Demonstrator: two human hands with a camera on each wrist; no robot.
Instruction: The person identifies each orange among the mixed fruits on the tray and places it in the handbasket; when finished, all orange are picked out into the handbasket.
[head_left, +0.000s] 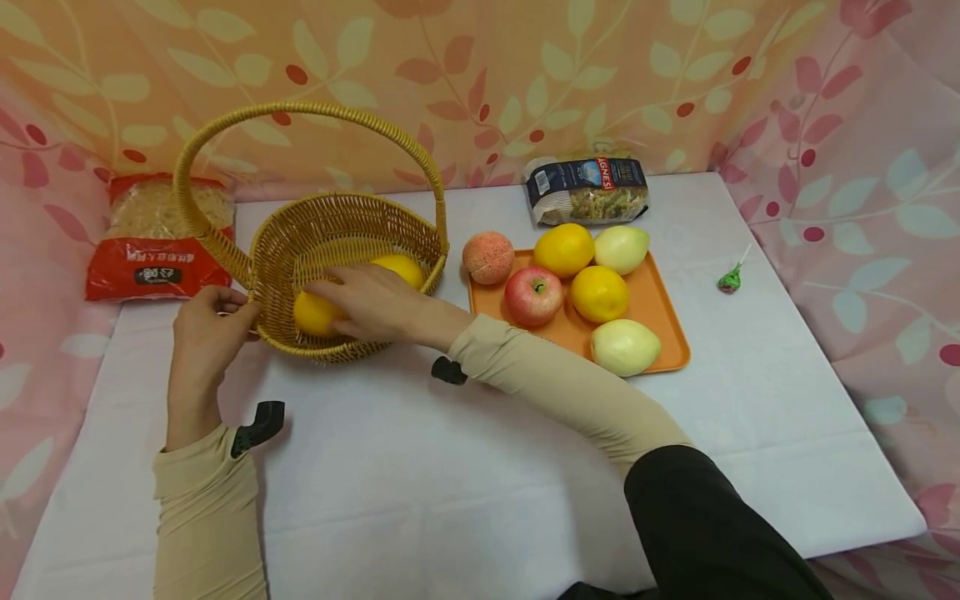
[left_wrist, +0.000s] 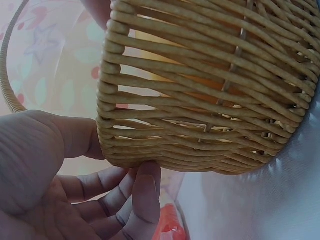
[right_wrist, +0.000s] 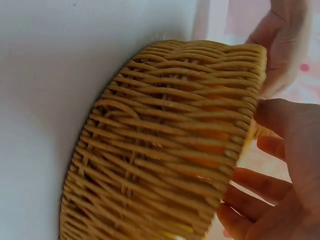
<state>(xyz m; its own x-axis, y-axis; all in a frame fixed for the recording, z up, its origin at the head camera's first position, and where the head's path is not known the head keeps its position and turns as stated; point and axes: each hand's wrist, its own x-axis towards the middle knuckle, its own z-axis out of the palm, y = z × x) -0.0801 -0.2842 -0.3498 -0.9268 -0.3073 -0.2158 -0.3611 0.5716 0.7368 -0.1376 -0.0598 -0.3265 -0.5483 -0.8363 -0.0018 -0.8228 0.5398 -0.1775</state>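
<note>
A wicker basket [head_left: 337,350] with a tall arched handle stands at the left of the table. My left hand [head_left: 206,346] pinches its left rim; thumb and fingers meet at the rim in the left wrist view. Inside the basket, my right hand [head_left: 375,302] reaches over the front rim and grips an orange [head_left: 315,315] at the left end. Part of that fruit is hidden under the fingers. Behind the hand, a second yellow-orange fruit [head_left: 402,268] lies at the basket's right end. In the right wrist view, orange colour shows through the weave [right_wrist: 150,130].
Right of the basket, an orange tray [head_left: 675,350] bears an apple [head_left: 533,297], yellow-orange fruits [head_left: 600,294] and pale green fruits [head_left: 626,347]. A peach [head_left: 488,257] sits at its left corner. Around stand a pasta bag [head_left: 587,190], red bag [head_left: 161,262] and green lollipop [head_left: 730,279].
</note>
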